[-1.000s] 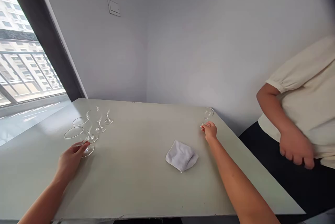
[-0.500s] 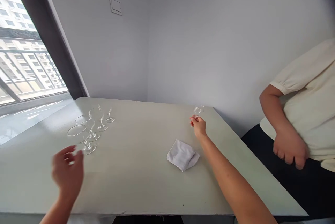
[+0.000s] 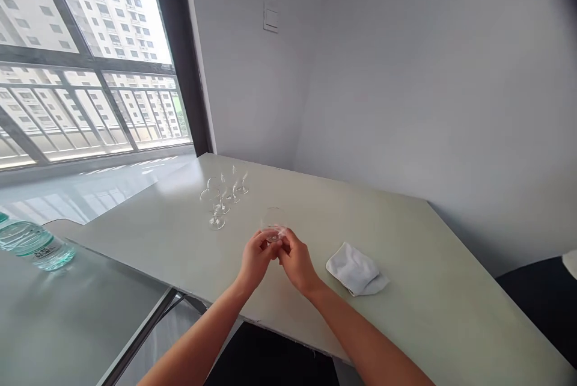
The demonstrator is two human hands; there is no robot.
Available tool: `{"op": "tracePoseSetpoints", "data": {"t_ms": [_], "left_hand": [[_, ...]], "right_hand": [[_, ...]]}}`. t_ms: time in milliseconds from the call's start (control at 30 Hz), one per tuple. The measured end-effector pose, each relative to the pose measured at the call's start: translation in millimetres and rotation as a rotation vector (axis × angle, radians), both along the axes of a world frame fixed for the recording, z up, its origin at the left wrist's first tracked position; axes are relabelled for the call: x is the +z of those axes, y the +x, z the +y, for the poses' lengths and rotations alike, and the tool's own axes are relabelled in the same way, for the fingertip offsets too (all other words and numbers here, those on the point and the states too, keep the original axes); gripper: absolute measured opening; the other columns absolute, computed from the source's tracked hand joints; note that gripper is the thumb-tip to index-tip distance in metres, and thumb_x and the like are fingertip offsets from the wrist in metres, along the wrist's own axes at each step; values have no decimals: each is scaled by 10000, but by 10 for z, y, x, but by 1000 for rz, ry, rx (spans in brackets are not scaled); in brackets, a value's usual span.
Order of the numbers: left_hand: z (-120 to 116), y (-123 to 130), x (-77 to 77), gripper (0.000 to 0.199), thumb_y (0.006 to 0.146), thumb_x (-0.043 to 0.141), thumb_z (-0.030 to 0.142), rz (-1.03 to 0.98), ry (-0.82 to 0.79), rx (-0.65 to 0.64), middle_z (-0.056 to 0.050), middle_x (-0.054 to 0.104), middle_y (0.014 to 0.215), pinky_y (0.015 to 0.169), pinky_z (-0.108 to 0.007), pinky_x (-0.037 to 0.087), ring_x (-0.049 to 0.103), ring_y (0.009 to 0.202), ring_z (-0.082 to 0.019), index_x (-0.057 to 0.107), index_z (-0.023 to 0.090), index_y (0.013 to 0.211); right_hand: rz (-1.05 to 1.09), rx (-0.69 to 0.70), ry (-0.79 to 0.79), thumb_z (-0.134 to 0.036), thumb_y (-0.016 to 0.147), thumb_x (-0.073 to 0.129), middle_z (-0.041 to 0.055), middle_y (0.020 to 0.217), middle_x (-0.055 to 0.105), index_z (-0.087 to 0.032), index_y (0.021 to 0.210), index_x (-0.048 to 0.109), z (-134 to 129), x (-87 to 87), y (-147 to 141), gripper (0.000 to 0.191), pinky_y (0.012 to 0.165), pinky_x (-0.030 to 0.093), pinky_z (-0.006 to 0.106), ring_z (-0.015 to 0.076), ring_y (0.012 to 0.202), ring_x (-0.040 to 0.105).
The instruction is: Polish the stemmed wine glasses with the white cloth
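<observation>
Between both my hands, over the near middle of the table, is a clear stemmed glass [image 3: 273, 216], its bowl showing beyond the fingertips. My left hand [image 3: 256, 257] is closed on its lower part from the left, and my right hand [image 3: 297, 258] grips it from the right. The stem and foot are mostly hidden by my fingers. Several more stemmed glasses [image 3: 217, 225] stand upright in a group to the left and farther back. A folded white cloth [image 3: 354, 269] lies to the right of my right hand.
The pale table [image 3: 406, 235] meets a grey wall at the back. A lower grey table [image 3: 90, 314] adjoins on the left, with a plastic water bottle [image 3: 36, 243] lying on its side. Part of a seated person's dark clothing [image 3: 541, 290] shows at the right edge.
My right hand has brought the glass from the far right to the middle, and my left hand has come over and closed on it. The view has swung left, showing the bottle.
</observation>
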State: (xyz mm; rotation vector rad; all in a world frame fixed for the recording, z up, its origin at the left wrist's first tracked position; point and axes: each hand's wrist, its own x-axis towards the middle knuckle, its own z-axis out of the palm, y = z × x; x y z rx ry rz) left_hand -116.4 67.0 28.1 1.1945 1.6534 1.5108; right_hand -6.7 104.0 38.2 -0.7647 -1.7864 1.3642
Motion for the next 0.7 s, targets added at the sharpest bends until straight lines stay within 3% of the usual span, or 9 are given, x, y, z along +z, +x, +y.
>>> {"op": "tracePoseSetpoints", "data": {"t_ms": [133,300,467,700], "left_hand": [[-108,-488,-97,393,688,574,475,-14,-14,204,-45,652,800,624,-248,411,561,701,-155,606,178,943],[-304,-1075,-132,462,661,569,530,136,-142,400,-28,657,750,598,-250,380,557,684,-166,606,188,970],[-423,-1226,-113,465,657,555,549,183,-235,487,-22,647,736,541,-240,337,525,635,-153,628,189,941],[-331,-1349,-167,483,657,543,554,181,-229,525,-17,635,705,543,-239,330,492,586,-137,628,186,959]], "right_hand": [[-73,8,23,-232,774,464,29,996,606,-269,1138,508,-9,23,209,368,591,475,263,113,655,579],[-145,-239,-6,-290,753,500,35,850,633,-206,980,577,107,-29,802,254,616,478,288,120,607,560],[-206,-407,-92,-350,720,531,50,827,647,-198,926,599,206,-104,1356,265,486,437,250,146,609,556],[-313,-516,-43,-397,761,506,54,855,656,-218,927,610,243,-341,1786,265,527,468,287,168,627,575]]}}
